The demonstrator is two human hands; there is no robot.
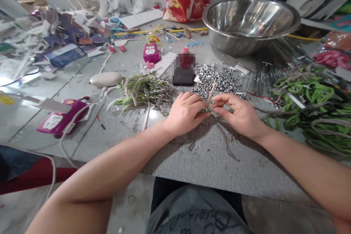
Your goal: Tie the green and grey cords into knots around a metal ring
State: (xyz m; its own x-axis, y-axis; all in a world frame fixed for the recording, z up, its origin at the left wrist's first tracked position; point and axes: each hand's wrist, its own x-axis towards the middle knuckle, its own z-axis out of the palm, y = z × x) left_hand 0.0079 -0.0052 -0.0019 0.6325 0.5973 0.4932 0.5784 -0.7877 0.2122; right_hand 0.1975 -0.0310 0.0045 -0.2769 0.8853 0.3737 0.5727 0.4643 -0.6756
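Green-and-grey bundle (145, 88) at left looks done to me, the cord heap (319, 98) opposite perhaps untouched; left hand (187, 112) pinches a grey cord (225, 140), right hand (238, 114) parted at thumb and forefinger

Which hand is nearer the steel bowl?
Right. The right hand is in front of the steel bowl; the left hand is farther away, to its front left.

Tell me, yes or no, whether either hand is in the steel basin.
No, the left hand and right hand are both over the table, nearer than the steel basin.
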